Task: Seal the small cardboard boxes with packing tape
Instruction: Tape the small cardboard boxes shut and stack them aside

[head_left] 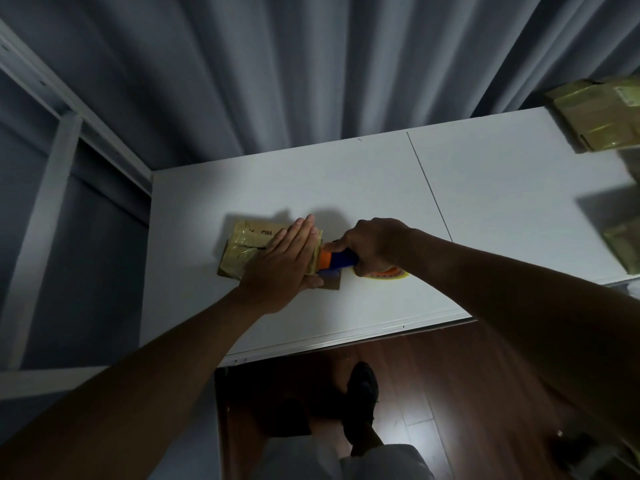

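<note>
While the left hand [282,261] presses flat on the small brown cardboard box [249,251] near the white table's [485,188] front edge, the right hand [375,245] clenches the orange-and-blue tape dispenser [334,261] at the box's right end. A firm, level pull should lay the tape smooth. Glossy tape already wraps the box.
</note>
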